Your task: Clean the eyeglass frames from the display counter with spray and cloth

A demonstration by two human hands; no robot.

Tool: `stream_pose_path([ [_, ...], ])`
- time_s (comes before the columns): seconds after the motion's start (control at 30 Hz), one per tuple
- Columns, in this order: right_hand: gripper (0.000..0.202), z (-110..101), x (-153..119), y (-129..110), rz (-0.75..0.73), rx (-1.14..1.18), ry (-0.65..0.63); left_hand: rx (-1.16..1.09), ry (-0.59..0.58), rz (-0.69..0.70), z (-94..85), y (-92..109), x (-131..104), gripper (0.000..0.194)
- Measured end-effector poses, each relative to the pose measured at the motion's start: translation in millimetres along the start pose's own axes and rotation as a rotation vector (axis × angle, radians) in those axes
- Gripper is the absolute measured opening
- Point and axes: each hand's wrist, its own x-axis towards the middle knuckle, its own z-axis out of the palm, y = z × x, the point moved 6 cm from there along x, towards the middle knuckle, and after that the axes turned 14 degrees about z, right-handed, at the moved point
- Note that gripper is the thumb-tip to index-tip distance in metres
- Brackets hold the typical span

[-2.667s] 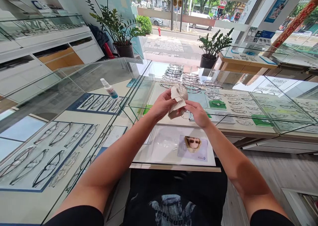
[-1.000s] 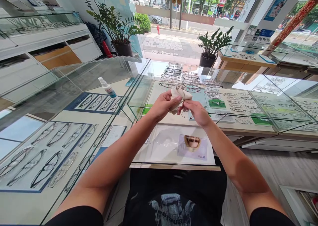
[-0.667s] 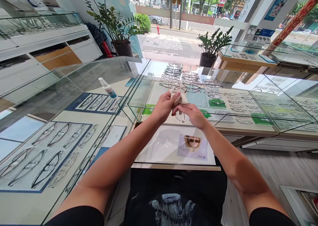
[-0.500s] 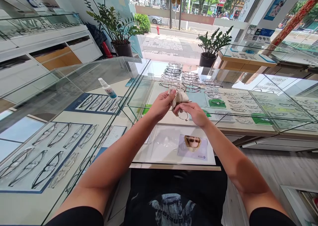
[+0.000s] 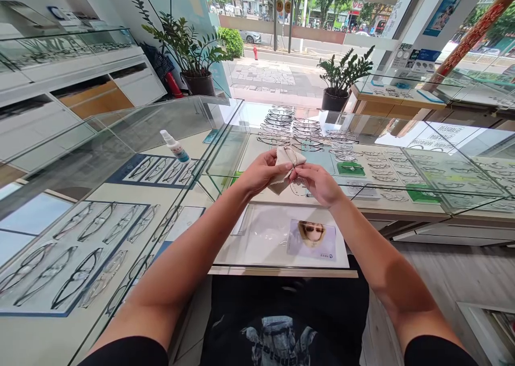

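Observation:
In front of me, above the glass counter, my left hand (image 5: 265, 171) is closed on a beige cleaning cloth (image 5: 280, 182) with a zigzag edge. A pair of thin-rimmed eyeglasses (image 5: 298, 188) is held between my hands, partly against the cloth. My right hand (image 5: 321, 183) pinches the glasses near their middle, its fingertips close to my left fingers. One round rim hangs below the right fingertips. The other rim lies over the cloth, and parts of the frame are hidden by fingers.
A white spray bottle (image 5: 174, 146) with blue liquid stands on the counter to the left. Rows of eyeglasses (image 5: 276, 127) lie beyond my hands, and framed trays of glasses (image 5: 76, 253) at left. A printed card (image 5: 311, 239) lies near the front edge (image 5: 281, 271).
The cloth has opened out to the left and below my left fingers. My right hand has turned, its fingertips now pinching the glasses. The view has shifted slightly.

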Motion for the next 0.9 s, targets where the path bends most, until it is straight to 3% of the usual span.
stream_pose_path([
  [0.23,0.029,4.0,4.3,11.9,0.055,0.064,-0.03,0.027,0.066,-0.005,11.5,0.1,-2.3,0.054],
  [0.43,0.024,9.3,3.0,11.7,0.023,-0.01,-0.04,0.103,0.125,0.123,17.9,6.9,-2.7,0.059],
  [0.63,0.029,3.2,0.6,3.7,-0.009,-0.081,-0.009,0.169,-0.017,0.118,7.3,6.3,0.4,0.064],
  [0.77,0.029,-5.3,-0.2,-1.4,-0.014,-0.065,0.01,0.207,-0.029,0.076,-7.5,9.1,1.2,0.059],
  [0.9,0.028,-6.9,0.3,-0.4,0.02,0.001,0.006,0.163,-0.046,0.054,-2.0,10.1,-0.7,0.053],
])
